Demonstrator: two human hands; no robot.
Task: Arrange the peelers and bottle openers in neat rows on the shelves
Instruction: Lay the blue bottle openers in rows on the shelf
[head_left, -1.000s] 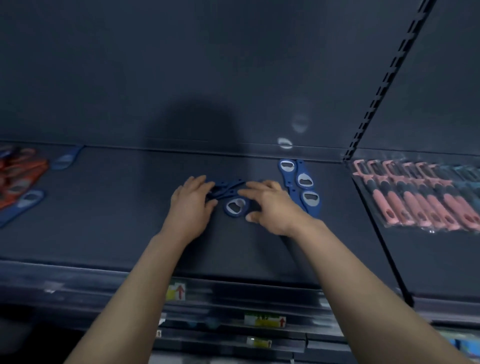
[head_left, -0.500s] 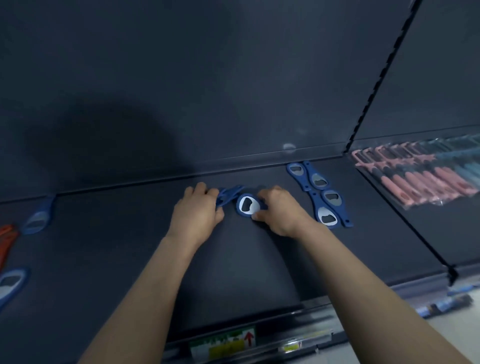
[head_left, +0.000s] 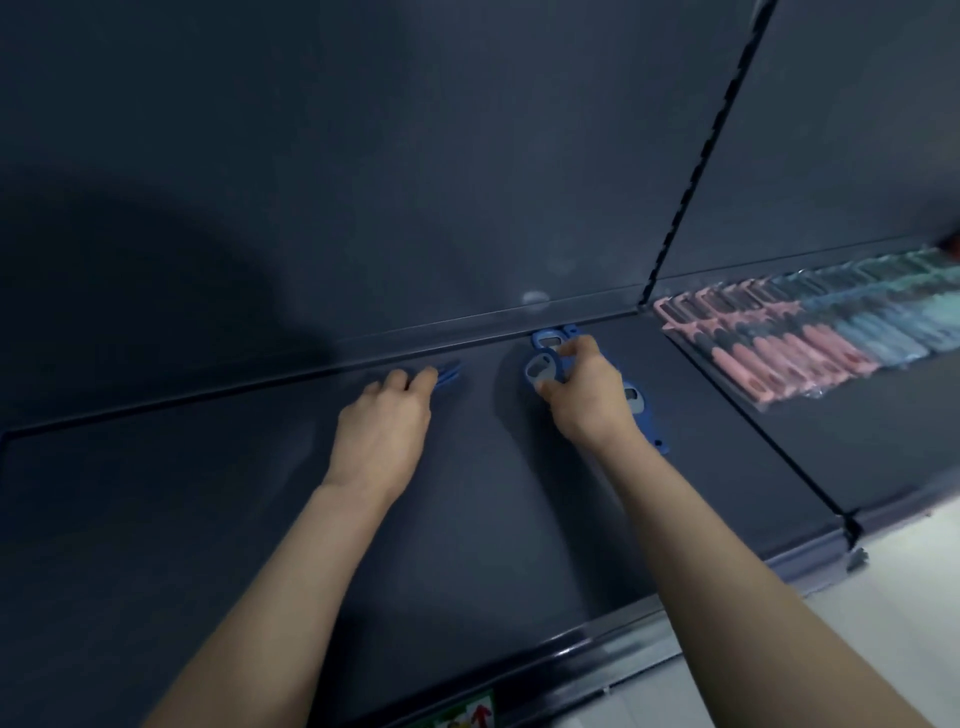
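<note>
On the dark shelf (head_left: 260, 519), my right hand (head_left: 584, 395) pinches a blue bottle opener (head_left: 540, 368) by its ringed head, held just left of a row of blue bottle openers (head_left: 636, 402) that my hand partly hides. One opener of that row (head_left: 548, 339) shows at the back wall. My left hand (head_left: 384, 431) lies further left, its fingertips on blue opener handles (head_left: 448, 375) that stick out past them; the rest of these is hidden under the hand.
Packaged pink and teal peelers (head_left: 810, 343) lie in a row on the neighbouring shelf to the right. A slotted upright (head_left: 701, 156) divides the two bays. The shelf's front edge (head_left: 571, 649) runs below my forearms, with a price label (head_left: 462, 717) on it.
My right hand has lifted one blue opener away to the right, toward the row. My left hand stayed on the other openers. The view has swung left and upward.
</note>
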